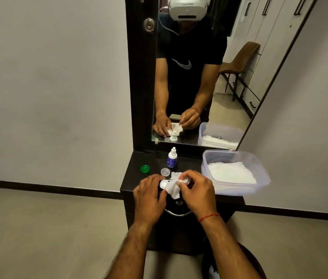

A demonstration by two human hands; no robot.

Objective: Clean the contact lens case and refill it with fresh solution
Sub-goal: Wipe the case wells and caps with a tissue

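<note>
Two shallow wells make up the small white plastic contact lens case (162,184), which lies on the dark bench (137,178) just in front of the white-and-blue solution bottle (172,158); the left grip (149,196) lies spread over it, fingers pressing it down; the right grip (195,190) pinches a soft white tissue (174,189) into one well. The case looks light, stiff and likely slippery when wet; best held by its outer rim.
</note>
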